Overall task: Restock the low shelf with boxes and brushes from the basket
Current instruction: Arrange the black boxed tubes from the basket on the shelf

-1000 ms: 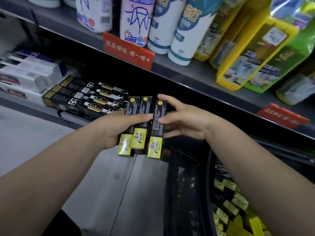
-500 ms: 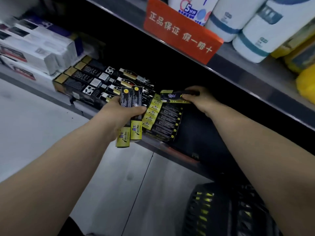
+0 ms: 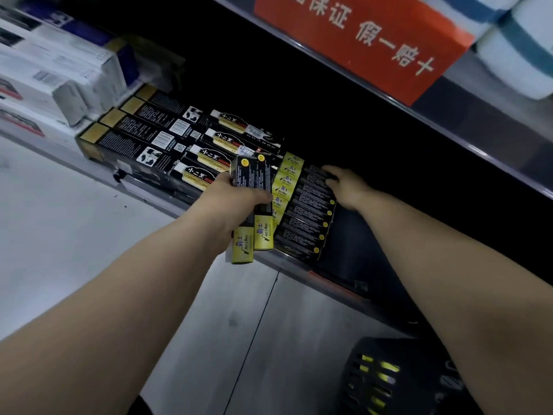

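My left hand [image 3: 230, 202] grips two black-and-yellow boxes [image 3: 254, 211], held upright just in front of the low shelf's front edge [image 3: 302, 265]. Beside them, several matching boxes [image 3: 305, 214] lie in a row on the low shelf. My right hand [image 3: 347, 187] rests on the far end of that row, its fingers on the rearmost box; whether they curl round it is hidden. The black basket [image 3: 386, 381] stands on the floor at lower right, with yellow boxes showing through its slots.
Black and gold boxes [image 3: 155, 139] fill the shelf left of the row, with white boxes [image 3: 54, 73] stacked further left. An upper shelf with an orange sign [image 3: 368, 40] and paper rolls [image 3: 514, 52] overhangs. Grey tiled floor [image 3: 74, 223] lies below.
My right hand took one box from the three in my left hand and laid it at the back of the row on the shelf. The view moved closer to the shelf.
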Demonstrator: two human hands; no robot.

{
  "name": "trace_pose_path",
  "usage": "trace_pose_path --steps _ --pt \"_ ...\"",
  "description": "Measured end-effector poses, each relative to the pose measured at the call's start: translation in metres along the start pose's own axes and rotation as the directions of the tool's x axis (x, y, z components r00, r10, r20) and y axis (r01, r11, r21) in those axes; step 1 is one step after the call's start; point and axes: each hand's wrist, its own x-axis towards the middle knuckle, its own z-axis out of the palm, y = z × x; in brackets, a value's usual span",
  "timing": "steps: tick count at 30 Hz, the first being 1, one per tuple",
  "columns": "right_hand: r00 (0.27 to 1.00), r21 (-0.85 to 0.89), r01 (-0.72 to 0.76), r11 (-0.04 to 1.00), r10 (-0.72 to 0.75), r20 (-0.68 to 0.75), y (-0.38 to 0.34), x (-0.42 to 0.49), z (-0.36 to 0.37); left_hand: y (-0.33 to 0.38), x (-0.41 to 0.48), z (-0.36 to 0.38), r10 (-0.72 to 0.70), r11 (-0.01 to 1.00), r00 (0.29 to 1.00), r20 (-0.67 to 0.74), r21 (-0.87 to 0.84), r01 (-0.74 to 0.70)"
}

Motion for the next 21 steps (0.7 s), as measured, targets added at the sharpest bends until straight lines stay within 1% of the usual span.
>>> trace_pose_path --steps 2,3,4,5,6,7,8,9,10,12,13,15,16,18,20,21 --pt "0.999 -0.179 0.01 0.984 -0.004 0.037 -0.008 -0.006 -0.006 0.0 0.001 0.003 -0.011 1.0 1.0 0.022 -0.014 0.011" --pt "0.998 -0.258 0.051 0.965 -0.039 0.049 -0.016 -0.013 -0.011 0.0 0.001 0.003 -0.006 1.0 0.999 0.034 -0.013 0.007" --pt "0.991 -0.277 0.129 0.952 -0.115 0.067 -0.026 -0.023 -0.017 0.0 0.001 0.004 -0.001 1.0 0.999 0.043 -0.009 0.002" --pt "0.969 -0.241 0.244 0.939 -0.228 0.095 -0.038 -0.035 -0.022 0.001 -0.001 0.004 0.003 1.0 0.999 0.052 -0.009 -0.002" --pt "0.924 -0.192 0.379 0.905 -0.36 0.128 -0.049 -0.048 -0.027 0.002 -0.002 0.005 0.007 1.0 0.998 0.063 -0.01 -0.006" --pt "0.865 -0.171 0.499 0.85 -0.474 0.165 -0.059 -0.062 -0.031 0.003 -0.004 0.005 0.013 1.0 0.997 0.077 -0.011 -0.013" --pt "0.81 -0.179 0.584 0.792 -0.554 0.194 -0.066 -0.076 -0.034 0.005 -0.007 0.006 0.015 1.0 0.995 0.103 -0.012 -0.013" --pt "0.774 -0.201 0.633 0.748 -0.599 0.206 -0.071 -0.088 -0.037 0.007 -0.01 0.007 0.004 1.0 0.989 0.146 -0.014 -0.002" --pt "0.762 -0.227 0.647 0.728 -0.616 0.199 -0.073 -0.1 -0.039 0.01 -0.014 0.008 -0.016 1.0 0.98 0.2 -0.019 0.02" --pt "0.779 -0.273 0.624 0.732 -0.612 0.137 -0.074 -0.116 -0.046 0.013 -0.02 0.009 -0.052 0.998 0.955 0.291 -0.019 0.061" --pt "0.788 -0.297 0.606 0.738 -0.608 0.098 -0.073 -0.122 -0.049 0.015 -0.023 0.009 -0.066 0.997 0.948 0.311 -0.006 0.071" --pt "0.818 -0.367 0.546 0.753 -0.574 0.041 -0.067 -0.127 -0.052 0.016 -0.026 0.006 -0.096 0.995 0.948 0.304 0.01 0.098" --pt "0.851 -0.42 0.489 0.764 -0.525 0.036 -0.061 -0.128 -0.052 0.016 -0.026 0.004 -0.098 0.995 0.958 0.27 0.002 0.101" --pt "0.93 -0.531 0.343 0.775 -0.359 0.077 -0.05 -0.128 -0.046 0.016 -0.022 -0.002 -0.067 0.995 0.989 0.136 -0.06 0.075" --pt "0.964 -0.595 0.264 0.759 -0.224 0.142 -0.042 -0.128 -0.034 0.016 -0.018 -0.008 -0.042 0.992 0.999 -0.025 -0.118 0.039" --pt "0.967 -0.615 0.255 0.747 -0.192 0.168 -0.04 -0.126 -0.028 0.017 -0.017 -0.011 -0.044 0.99 0.995 -0.087 -0.141 0.031"
